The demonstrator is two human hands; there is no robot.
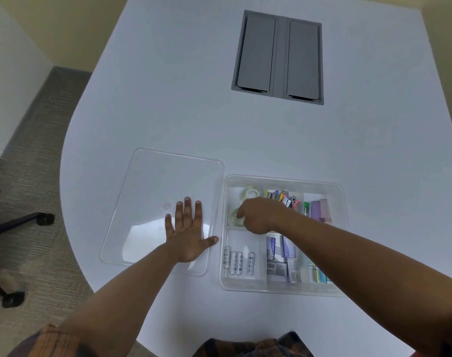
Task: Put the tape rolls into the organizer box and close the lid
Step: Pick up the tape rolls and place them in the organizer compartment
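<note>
A clear organizer box (284, 180) stands open on the white table, right of centre. Its clear lid (165, 176) lies flat on the table just left of it. In the box's far-left compartment one clear tape roll (250, 194) lies at the back. A second clear tape roll (236, 219) sits in front of it, under the fingers of my right hand (261, 215), which curl down onto it. My left hand (187, 233) rests flat on the lid with fingers spread, its thumb near the lid's right edge.
Other compartments hold batteries (236, 261), small boxes (281, 256), clips (284, 197) and coloured items (320, 210). A grey cable hatch (279, 57) is set into the table farther back. Office chair legs (18, 222) stand on the carpet at left.
</note>
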